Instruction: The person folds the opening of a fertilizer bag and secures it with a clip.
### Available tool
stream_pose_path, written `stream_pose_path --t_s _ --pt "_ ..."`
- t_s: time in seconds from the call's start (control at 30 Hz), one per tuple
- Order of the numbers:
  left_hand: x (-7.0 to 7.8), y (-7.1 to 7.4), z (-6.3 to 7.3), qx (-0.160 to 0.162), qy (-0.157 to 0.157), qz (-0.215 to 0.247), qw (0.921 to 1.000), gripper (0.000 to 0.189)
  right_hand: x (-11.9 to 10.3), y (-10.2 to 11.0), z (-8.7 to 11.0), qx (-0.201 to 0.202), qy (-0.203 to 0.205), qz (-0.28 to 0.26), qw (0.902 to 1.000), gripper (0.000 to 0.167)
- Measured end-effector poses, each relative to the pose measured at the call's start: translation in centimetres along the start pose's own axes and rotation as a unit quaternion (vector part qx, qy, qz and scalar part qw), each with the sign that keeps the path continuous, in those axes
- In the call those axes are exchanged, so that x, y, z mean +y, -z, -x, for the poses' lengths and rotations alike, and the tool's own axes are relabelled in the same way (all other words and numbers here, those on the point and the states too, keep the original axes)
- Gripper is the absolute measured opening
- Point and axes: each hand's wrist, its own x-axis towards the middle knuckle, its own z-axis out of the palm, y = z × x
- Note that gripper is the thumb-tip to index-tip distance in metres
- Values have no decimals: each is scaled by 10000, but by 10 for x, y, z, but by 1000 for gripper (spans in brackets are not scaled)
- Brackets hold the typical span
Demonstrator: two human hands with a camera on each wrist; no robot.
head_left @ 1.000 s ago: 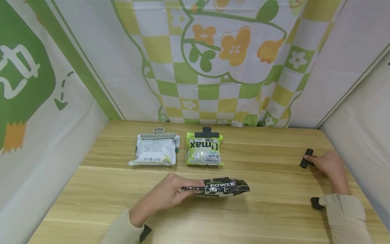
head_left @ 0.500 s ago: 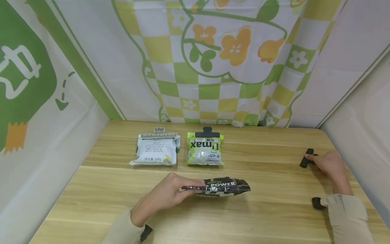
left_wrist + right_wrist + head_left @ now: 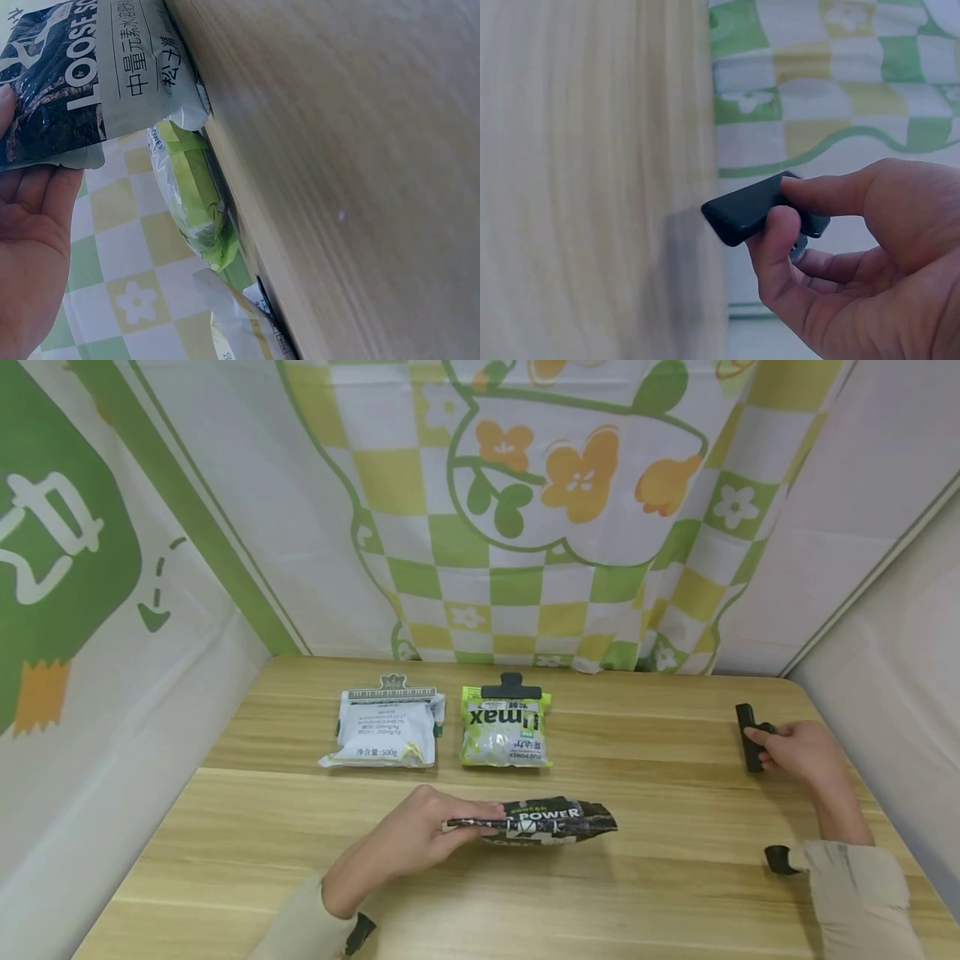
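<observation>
My left hand [image 3: 416, 831] pinches the top edge of a dark printed bag [image 3: 551, 820], holding it upright at the middle front of the table. In the left wrist view the bag [image 3: 124, 75] shows large white lettering on black and grey, its bottom end close to the wood. At the far right, my right hand [image 3: 806, 756] holds a black bag clip [image 3: 748, 737] between thumb and fingers. The right wrist view has the clip [image 3: 750, 208] close over the table, thumb on its bar, its handle partly hidden by the fingers.
Toward the back of the wooden table [image 3: 645, 735] lie a white bag [image 3: 386, 731] with a patterned clip [image 3: 392, 692] and a green-and-silver bag [image 3: 504, 735] with a black clip [image 3: 511, 687]. A checkered curtain [image 3: 517, 585] hangs behind; fabric walls stand at both sides.
My right hand has shifted slightly away from me with the black clip, which has turned so its bar slants the other way. The left hand and its bag stay put.
</observation>
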Motion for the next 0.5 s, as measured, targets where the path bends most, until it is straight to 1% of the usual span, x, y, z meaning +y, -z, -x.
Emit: stream_pose_path --t_s 0.13,0.23,0.5 --pt "0 0 0 -13 35 46 10000 26 -9 1 4 15 371 143 9992 48" --pt "1 0 0 -14 42 49 10000 26 -16 2 8 -55 544 66 9985 51" --pt "1 1 0 -10 85 45 10000 26 -36 6 19 -315 662 -357 9967 70"
